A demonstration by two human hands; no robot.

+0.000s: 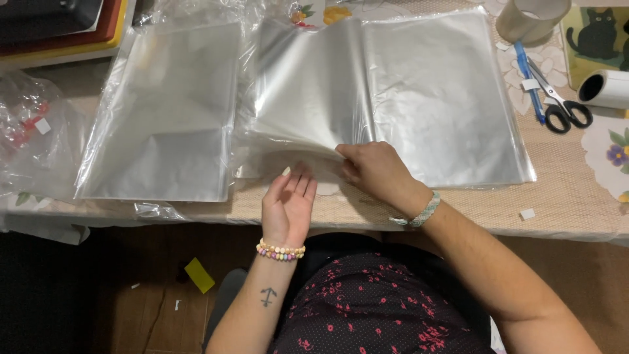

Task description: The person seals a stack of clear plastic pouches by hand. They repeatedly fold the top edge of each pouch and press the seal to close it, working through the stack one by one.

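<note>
Right hand has its fingers pinched shut on the near corner of the top clear plastic bag, peeling it up. Left hand lies open, fingers loose, touching the stack's edge at 6 o'clock on the bench.

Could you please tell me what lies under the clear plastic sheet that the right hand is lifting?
The right hand lifts the top clear sheet off a stack of similar sheets. The table beneath the stack is covered.
</note>
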